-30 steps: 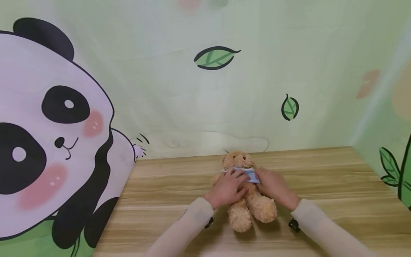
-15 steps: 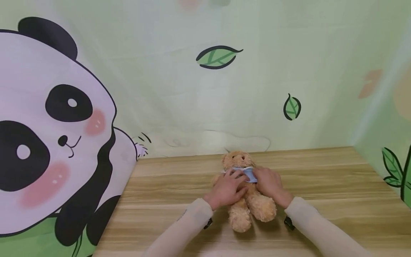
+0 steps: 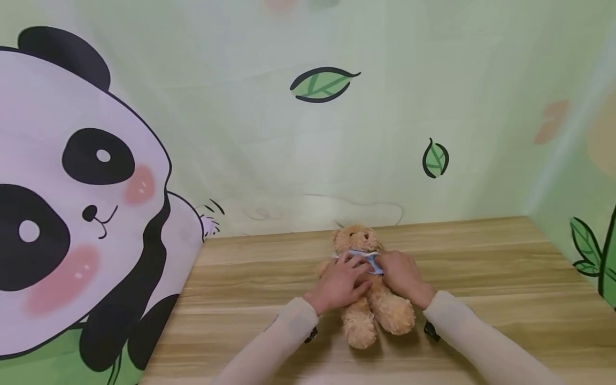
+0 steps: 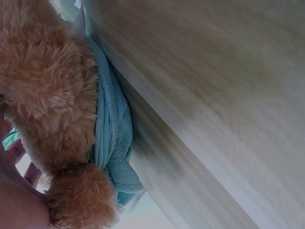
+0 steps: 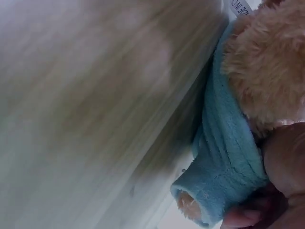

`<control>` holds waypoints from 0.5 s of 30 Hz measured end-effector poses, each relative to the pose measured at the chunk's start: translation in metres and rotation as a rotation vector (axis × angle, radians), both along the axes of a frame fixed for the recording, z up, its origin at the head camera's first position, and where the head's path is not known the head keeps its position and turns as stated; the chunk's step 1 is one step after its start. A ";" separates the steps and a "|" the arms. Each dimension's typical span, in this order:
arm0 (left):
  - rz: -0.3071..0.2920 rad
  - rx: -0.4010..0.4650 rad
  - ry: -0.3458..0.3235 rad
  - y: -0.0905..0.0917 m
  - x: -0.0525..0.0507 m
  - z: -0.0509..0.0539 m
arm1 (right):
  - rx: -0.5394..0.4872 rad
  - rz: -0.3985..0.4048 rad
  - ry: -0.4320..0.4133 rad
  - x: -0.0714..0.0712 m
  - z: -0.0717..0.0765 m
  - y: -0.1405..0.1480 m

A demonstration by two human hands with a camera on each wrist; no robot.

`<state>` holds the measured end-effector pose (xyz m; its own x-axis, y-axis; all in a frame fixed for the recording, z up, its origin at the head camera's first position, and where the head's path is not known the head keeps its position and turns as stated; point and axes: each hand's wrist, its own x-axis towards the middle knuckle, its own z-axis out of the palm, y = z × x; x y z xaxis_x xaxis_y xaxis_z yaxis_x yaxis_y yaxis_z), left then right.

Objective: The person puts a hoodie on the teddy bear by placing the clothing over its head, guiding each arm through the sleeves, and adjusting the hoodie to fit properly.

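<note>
A tan teddy bear lies on its back on the wooden table, head toward the wall. A light blue garment shows across its chest. My left hand rests on the bear's body with its fingers spread. At the other side, my right hand pinches the edge of the garment between thumb and curled fingers. In the right wrist view, a blue sleeve surrounds one paw, whose furry tip shows. Bare fur covers the arm in the left wrist view, with blue cloth behind it.
A pale green wall cloth stands behind the table, printed with leaves and a big panda at the left. A white label sticks out by the bear in the right wrist view.
My right hand has shifted slightly left over the bear's chest, with the garment's edge drawn inward. The left hand and the bear have stayed in place.
</note>
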<state>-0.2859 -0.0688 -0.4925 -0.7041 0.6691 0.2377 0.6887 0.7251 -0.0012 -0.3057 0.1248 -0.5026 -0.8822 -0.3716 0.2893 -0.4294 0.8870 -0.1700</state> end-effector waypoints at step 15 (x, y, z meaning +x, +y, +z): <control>0.000 0.006 0.034 0.006 -0.004 0.018 | -0.409 0.309 -0.303 0.009 0.025 0.051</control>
